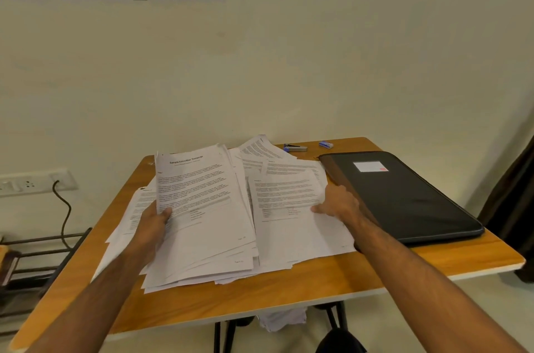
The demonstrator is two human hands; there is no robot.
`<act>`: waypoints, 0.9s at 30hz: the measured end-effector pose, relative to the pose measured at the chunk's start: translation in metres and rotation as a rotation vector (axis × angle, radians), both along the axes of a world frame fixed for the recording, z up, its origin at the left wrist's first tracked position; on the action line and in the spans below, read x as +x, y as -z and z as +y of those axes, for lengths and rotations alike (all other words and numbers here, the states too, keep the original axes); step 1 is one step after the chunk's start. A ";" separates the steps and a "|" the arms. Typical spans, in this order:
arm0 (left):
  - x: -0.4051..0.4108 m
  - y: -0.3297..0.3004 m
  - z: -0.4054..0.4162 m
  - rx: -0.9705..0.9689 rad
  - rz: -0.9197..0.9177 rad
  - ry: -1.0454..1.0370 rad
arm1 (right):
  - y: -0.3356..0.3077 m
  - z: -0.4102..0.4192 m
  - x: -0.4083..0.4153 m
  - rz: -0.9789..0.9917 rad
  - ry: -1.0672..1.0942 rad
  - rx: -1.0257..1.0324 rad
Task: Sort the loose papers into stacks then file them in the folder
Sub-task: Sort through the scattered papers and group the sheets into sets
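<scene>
Sorting is underway — the left hand (157, 221) is gripping a sheaf of papers (199, 208), the right hand (338, 204) pressing flat on a sheet (289, 208) — next, separating stacks before the folder (404, 196).

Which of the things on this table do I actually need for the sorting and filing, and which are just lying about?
Needed:
- loose papers
- sheaf of papers gripped in the left hand
- black folder, closed
- right hand, resting on the papers

Lying about:
- stapler
- small blue item
- wall socket and cable
</scene>
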State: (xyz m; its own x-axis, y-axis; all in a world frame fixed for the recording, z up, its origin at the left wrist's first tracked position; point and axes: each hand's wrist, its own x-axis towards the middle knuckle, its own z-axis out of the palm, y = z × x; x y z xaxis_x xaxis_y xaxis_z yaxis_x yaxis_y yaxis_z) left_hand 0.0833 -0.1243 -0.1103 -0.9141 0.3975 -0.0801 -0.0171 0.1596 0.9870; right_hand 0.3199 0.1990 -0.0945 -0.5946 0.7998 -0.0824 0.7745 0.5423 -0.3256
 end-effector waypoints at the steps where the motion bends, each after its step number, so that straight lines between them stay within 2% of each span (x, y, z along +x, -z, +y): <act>1: 0.001 0.000 -0.001 -0.005 -0.005 -0.004 | 0.000 0.001 0.001 0.029 0.008 -0.027; 5: 0.004 0.000 -0.002 -0.006 -0.026 -0.015 | 0.003 0.006 0.002 0.138 0.035 -0.022; 7: 0.005 -0.001 -0.002 0.004 -0.027 -0.010 | -0.001 0.007 0.003 0.254 0.026 -0.049; 13: 0.003 0.005 -0.006 0.063 -0.001 0.018 | -0.044 -0.003 0.006 0.883 -0.137 -0.298; 17: 0.001 0.018 -0.011 0.074 -0.002 0.040 | -0.053 -0.010 0.010 1.203 -0.116 -0.448; 20: -0.003 0.014 -0.009 0.073 0.003 0.032 | -0.059 -0.011 0.008 1.281 -0.126 -0.525; 27: -0.001 0.008 -0.008 0.040 0.000 0.006 | -0.066 -0.016 0.007 1.278 -0.115 -0.509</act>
